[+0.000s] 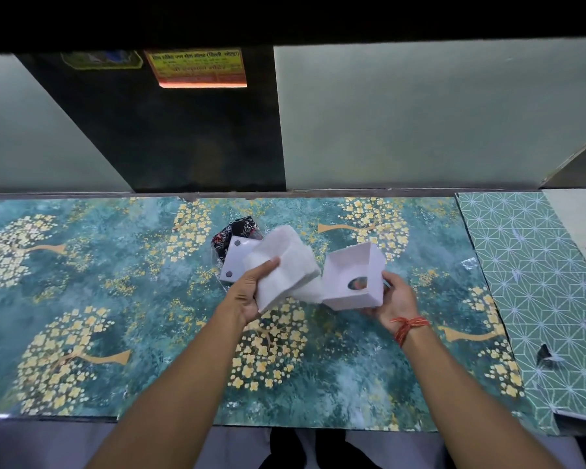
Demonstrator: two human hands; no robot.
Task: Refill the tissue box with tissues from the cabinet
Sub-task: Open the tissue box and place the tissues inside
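My left hand [251, 292] grips a stack of white tissues [285, 265], bent over my fingers, above the middle of the table. My right hand [394, 301] holds a white square tissue box [352, 282] tipped on its side, its open face turned toward the tissues. An oval hole shows in the box's inner wall. The stack's right edge touches the box's left edge. A flat white panel [234, 262] with two dark round dots lies on the table just behind my left hand.
A dark patterned wrapper [241, 228] lies behind the white panel. The table [82, 299] has a teal cover with yellow trees; a green geometric sheet [535, 282] covers its right end. A dark column [170, 130] with stickers stands against the wall behind.
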